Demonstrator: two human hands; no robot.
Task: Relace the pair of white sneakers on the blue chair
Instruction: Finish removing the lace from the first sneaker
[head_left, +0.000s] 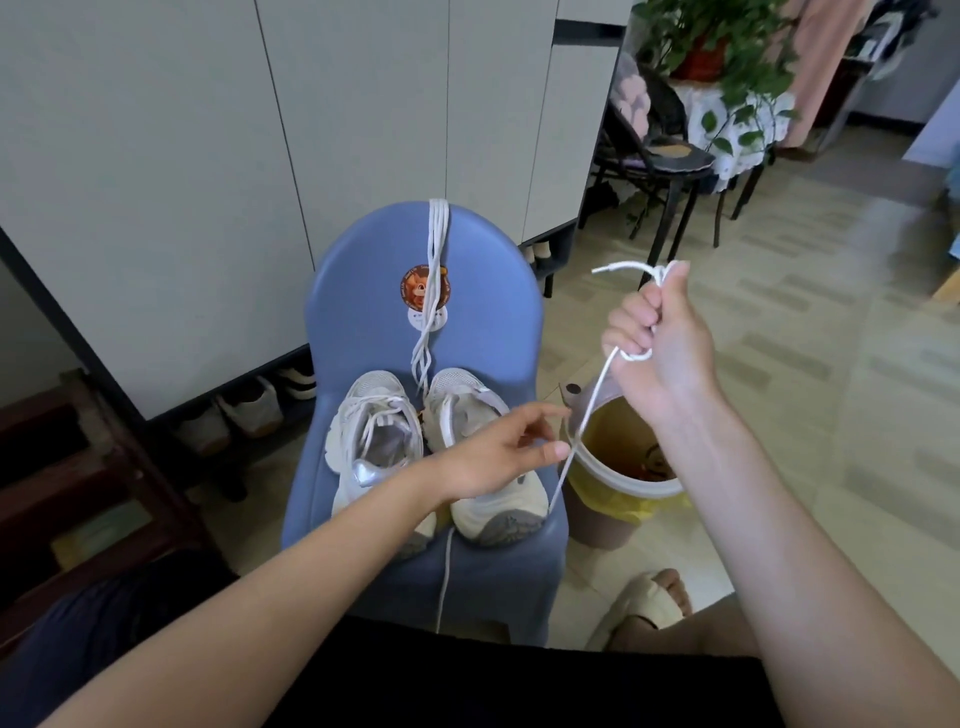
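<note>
Nothing here is legible to me. Beyond my hands, on the backrest of the blue chair (363, 291), there is a round sticker (422, 289) with a brown cartoon animal and a ring of small lettering round its edge, but the letters are too small and blurred to make out, and the hanging white laces (435, 244) cross part of it. Just under it sits a small white round label (427, 318) with faint marks that I cannot read either. I can make out no brand on the white sneakers (379, 441).
</note>
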